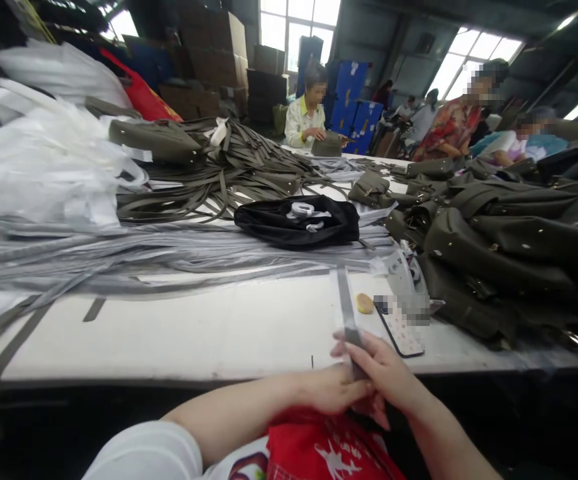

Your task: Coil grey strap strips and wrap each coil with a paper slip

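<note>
A dark grey-olive strap (346,303) runs from the tabletop toward me, with what looks like clear plastic around it. My right hand (383,365) is closed on the strap near the table's front edge, thumb lying across it. Just below, my left hand (333,390) has its fingers curled round the strap's lower end, which is partly hidden. Right of the strap lie a round yellowish disc (365,304) and a phone in a patterned case (399,330). A red apron (329,443) is beneath my hands.
Long plastic-sleeved straps (169,257) stretch across the table (209,333). A black bag (269,223) holds white rolls. Olive bags (499,247) pile up at right, loose straps (253,150) and white plastic bags (43,160) at left. Several people work beyond, one with an olive bag (327,144).
</note>
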